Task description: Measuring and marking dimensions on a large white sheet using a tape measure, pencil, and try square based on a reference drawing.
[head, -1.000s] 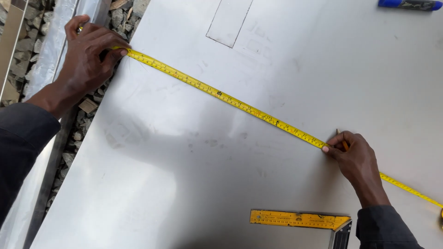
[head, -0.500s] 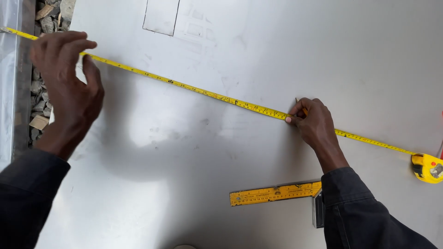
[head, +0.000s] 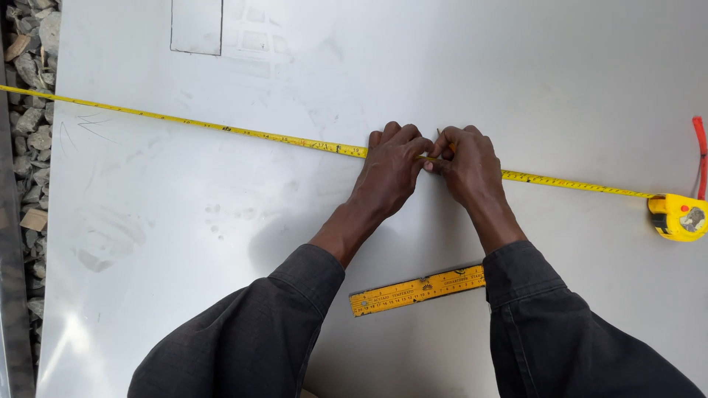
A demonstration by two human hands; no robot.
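Head view, the only one: we're looking straight down at a big grey metal sheet (head: 221, 243) w/ a yellow tape measure blade (head: 221, 130) stretched flat across it, left edge to its yellow case (head: 677, 217) at far right. Our left hand (head: 394, 168) lies palm-down on the blade, fingers curled over it, prob. pinning it so it won't slide. Our right hand (head: 466, 166) sits just beside, touching the left, fingers pinched shut on a thin pencil-like marker (head: 442, 141), tip at the blade's edge. A yellow ruler (head: 417, 290), part of a square, rests on the sheet between our sleeves, close at hand. Red cord (head: 699, 151) above the case. Gravel (head: 29, 133) beyond the sheet's left edge. A rectangle outline (head: 196, 28) is at top.
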